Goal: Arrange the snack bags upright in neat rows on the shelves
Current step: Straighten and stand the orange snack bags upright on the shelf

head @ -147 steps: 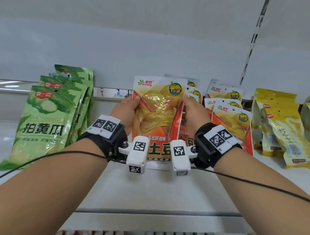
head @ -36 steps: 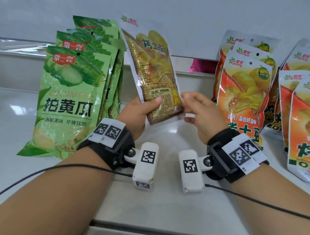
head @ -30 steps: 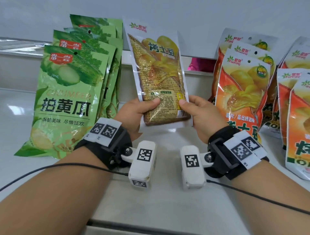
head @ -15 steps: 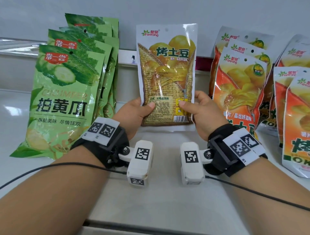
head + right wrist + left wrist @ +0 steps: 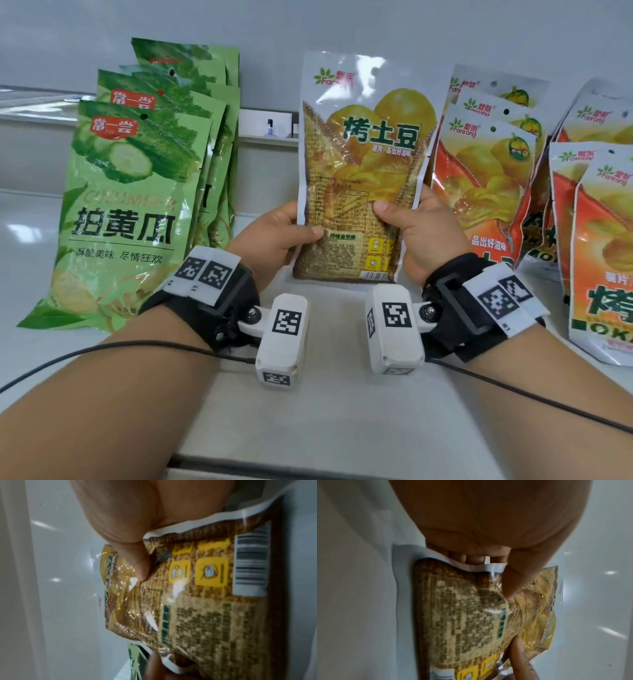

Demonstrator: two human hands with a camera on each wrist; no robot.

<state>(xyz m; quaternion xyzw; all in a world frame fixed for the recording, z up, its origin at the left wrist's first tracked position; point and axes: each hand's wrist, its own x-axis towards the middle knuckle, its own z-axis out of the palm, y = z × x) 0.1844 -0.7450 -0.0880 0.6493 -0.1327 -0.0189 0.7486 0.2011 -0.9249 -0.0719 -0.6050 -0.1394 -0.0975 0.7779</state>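
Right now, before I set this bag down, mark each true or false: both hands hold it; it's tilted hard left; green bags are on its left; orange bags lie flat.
1. Both hands hold the brown potato bag: true, left hand and right hand each grip a lower side.
2. It tilts hard left: false, it is about upright.
3. Green cucumber bags stand on its left: true.
4. Orange bags lie flat: false, they stand in rows.

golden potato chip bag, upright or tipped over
Upright: the golden bag stands logo-up, pinched at its lower sides by the left hand and right hand.
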